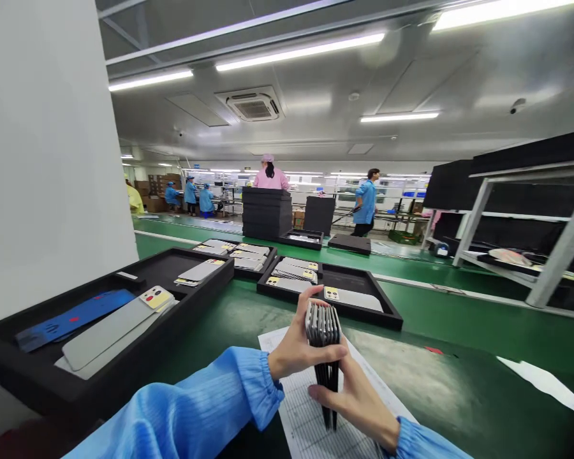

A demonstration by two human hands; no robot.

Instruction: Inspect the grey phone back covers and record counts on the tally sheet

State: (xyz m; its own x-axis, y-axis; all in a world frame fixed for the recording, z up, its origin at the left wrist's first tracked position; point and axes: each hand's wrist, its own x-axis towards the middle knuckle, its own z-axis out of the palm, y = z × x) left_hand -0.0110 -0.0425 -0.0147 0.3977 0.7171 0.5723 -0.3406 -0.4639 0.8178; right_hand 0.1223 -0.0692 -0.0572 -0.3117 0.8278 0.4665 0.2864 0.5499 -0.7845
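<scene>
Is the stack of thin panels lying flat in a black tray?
No, the left hand and right hand hold the stack upright over the paper sheet.

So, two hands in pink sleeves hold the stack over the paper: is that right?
Not quite: the sleeves are blue, as the head view shows. The rest stands: the left hand and right hand hold the stack over the paper.

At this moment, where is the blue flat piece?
In the head view, the blue flat piece lies at the left, inside the large black tray, beside pale grey panels.
</scene>
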